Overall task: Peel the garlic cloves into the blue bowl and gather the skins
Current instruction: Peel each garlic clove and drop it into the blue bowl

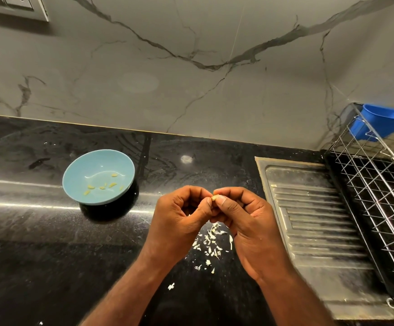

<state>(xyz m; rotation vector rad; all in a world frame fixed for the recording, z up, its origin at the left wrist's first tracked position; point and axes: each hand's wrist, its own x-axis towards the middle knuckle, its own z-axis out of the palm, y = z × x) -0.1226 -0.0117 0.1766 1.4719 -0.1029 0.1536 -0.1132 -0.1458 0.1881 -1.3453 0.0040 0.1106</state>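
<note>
Two bare hands meet above the black polished stone countertop, thumbs and fingertips brought together around one small pale garlic clove. The left hand has its fingers curled inward and its thumb pressed to the clove from the left. The right hand pinches the same clove from the right, its thumbnail against it and its other fingers folded behind. Only a sliver of the clove shows between the fingertips.

Directly below the hands, a scatter of thin white garlic skins lies loose on the counter, with a few stray flakes nearer the person.

The round light-blue ceramic bowl sits on the counter to the left of the hands, well apart from them. Several yellowish peeled cloves rest on its floor.

To the right, a ribbed stainless-steel drainboard is set into the counter, and a wire dish rack stands beside it at the frame's right edge. A bright blue plastic tub hangs on the rack's far end. Behind everything rises a grey marble-veined wall.
</note>
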